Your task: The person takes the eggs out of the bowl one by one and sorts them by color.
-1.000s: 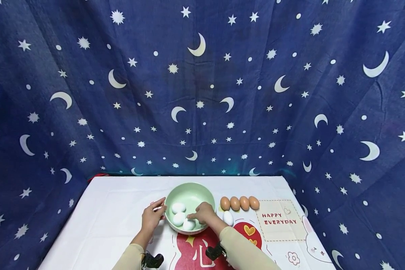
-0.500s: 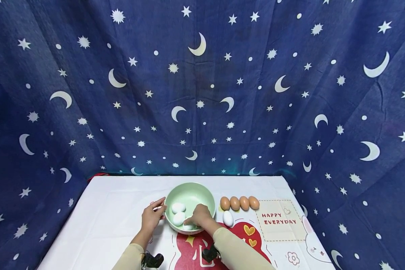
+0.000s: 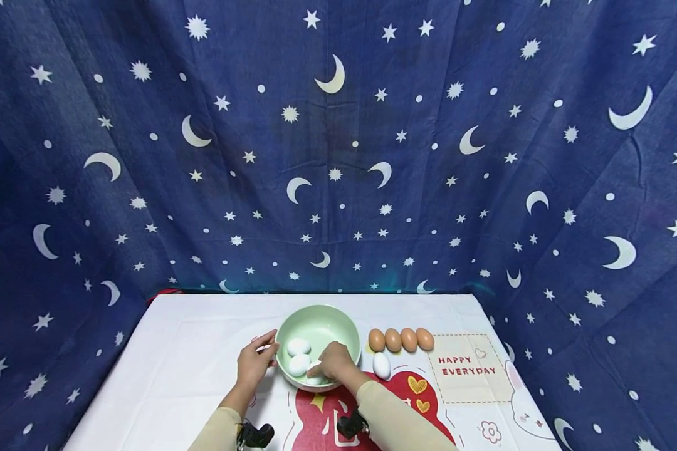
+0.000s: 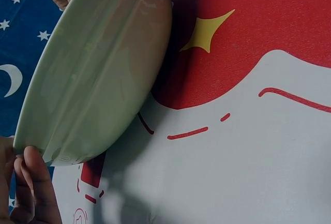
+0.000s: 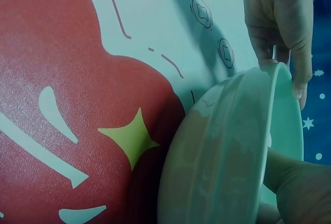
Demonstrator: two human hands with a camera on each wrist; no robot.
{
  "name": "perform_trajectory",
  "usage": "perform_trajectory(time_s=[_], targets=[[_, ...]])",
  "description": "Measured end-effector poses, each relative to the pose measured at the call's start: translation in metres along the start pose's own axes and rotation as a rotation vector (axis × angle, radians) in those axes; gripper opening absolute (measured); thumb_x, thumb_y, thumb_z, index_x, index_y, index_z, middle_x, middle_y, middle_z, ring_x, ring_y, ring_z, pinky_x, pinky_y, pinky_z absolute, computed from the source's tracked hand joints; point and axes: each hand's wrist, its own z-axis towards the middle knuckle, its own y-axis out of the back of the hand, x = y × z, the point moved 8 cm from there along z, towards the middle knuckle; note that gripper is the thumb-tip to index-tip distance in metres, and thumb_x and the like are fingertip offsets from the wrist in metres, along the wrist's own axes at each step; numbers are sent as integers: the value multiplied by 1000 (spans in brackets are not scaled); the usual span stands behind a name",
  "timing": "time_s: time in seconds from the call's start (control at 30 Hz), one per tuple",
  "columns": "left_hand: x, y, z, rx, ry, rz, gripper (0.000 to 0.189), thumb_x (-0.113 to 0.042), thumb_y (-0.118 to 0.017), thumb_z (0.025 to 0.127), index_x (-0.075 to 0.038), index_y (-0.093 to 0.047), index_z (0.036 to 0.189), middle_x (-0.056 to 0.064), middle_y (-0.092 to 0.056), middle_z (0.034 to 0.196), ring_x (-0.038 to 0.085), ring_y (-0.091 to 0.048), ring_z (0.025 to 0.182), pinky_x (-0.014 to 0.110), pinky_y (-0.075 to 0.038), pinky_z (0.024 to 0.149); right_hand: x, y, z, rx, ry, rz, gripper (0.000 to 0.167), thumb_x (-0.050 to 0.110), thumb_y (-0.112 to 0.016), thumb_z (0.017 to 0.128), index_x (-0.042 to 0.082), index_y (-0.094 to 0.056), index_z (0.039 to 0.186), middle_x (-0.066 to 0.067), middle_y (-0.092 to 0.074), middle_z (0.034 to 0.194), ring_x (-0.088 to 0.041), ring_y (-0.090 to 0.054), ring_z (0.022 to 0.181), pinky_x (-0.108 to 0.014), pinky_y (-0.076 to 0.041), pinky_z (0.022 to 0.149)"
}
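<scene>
A pale green bowl stands on the table in the head view, with white eggs lying inside its left and front part. My left hand pinches the bowl's left rim; in the right wrist view its thumb reaches over the edge and its fingers stay outside. Inside the bowl, my right hand grips the frontmost white egg, which it partly covers. Two more white eggs, a rear one and a nearer one, lie just left of it. In both wrist views the bowl wall hides the eggs.
Several brown eggs form a row to the right of the bowl. One white egg lies in front of that row. A white printed cloth covers the table, and a blue star-and-moon curtain hangs around it.
My right hand has moved a little left and down inside the bowl, onto the frontmost white egg. In the last half second it has stayed about still. The left hand keeps its place.
</scene>
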Motion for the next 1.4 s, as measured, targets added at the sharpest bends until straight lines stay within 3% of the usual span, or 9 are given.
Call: perform_trajectory(time_s=[0.13, 0.2, 0.37, 0.5, 0.67, 0.83, 1.1, 1.27, 1.4], targets=[[0, 0, 0, 3, -2, -9, 38, -4, -67, 89, 0, -65, 127, 20, -67, 112, 2, -62, 68, 24, -63, 59, -3, 0, 2, 13, 7, 53, 34, 20, -94, 63, -3, -76, 82, -9, -72, 78, -20, -64, 80, -29, -59, 75], [0, 0, 0, 4, 0, -21, 38, -4, -68, 89, 0, -65, 127, 20, -67, 112, 1, -62, 68, 24, -63, 59, -5, 0, 3, 17, 8, 76, 34, 20, -93, 64, -2, -77, 84, -8, -73, 79, -16, -62, 78, -26, -57, 70], [1, -1, 0, 9, 2, -33, 38, -4, -68, 89, 0, -64, 127, 20, -66, 113, 1, -62, 67, 23, -62, 58, -9, 2, 6, -3, 20, 178, 33, 17, -93, 64, -1, -78, 88, -5, -71, 71, -7, -52, 57, -16, -46, 49], [1, 0, 0, 10, 0, -32, 38, -4, -68, 89, 0, -65, 127, 20, -66, 113, 1, -62, 68, 23, -63, 59, -12, 5, 7, -25, 20, 293, 34, 12, -91, 65, -3, -77, 92, -5, -70, 67, -4, -51, 46, -14, -44, 45], [0, 0, 0, 9, -2, -31, 38, -3, -67, 89, 0, -65, 127, 20, -67, 114, 2, -63, 69, 25, -63, 60, -15, 10, 7, -40, -7, 423, 39, 7, -88, 67, -7, -74, 100, -9, -71, 74, -6, -56, 55, -15, -49, 51], [0, -1, 0, 9, -3, -32, 37, -4, -68, 90, 0, -65, 127, 21, -67, 114, 2, -63, 70, 25, -63, 59, -18, 12, 6, -53, -27, 497, 40, 5, -87, 68, -7, -73, 103, -15, -74, 89, -12, -62, 78, -18, -56, 64], [1, -1, 0, 11, 4, -30, 37, -4, -67, 90, 0, -65, 127, 20, -67, 114, 1, -62, 71, 22, -62, 58, -25, 12, 3, -52, -33, 686, 44, 3, -83, 71, -9, -69, 111, -23, -71, 106, -33, -67, 105, -34, -60, 88], [-1, 0, 0, 4, 0, -54, 36, -3, -68, 89, 0, -66, 125, 22, -67, 114, 4, -64, 73, 20, -61, 56, -32, 14, -4, -33, -48, 772, 48, 8, -81, 76, -8, -67, 119, -23, -69, 114, -32, -65, 111, -36, -58, 95], [0, 0, 0, 2, -2, -49, 36, -3, -68, 89, 0, -66, 125, 21, -66, 113, 2, -64, 72, 19, -60, 55, -37, 16, -13, 7, -36, 871, 50, 7, -78, 80, -10, -62, 124, -24, -67, 117, -23, -65, 108, -28, -59, 89]])
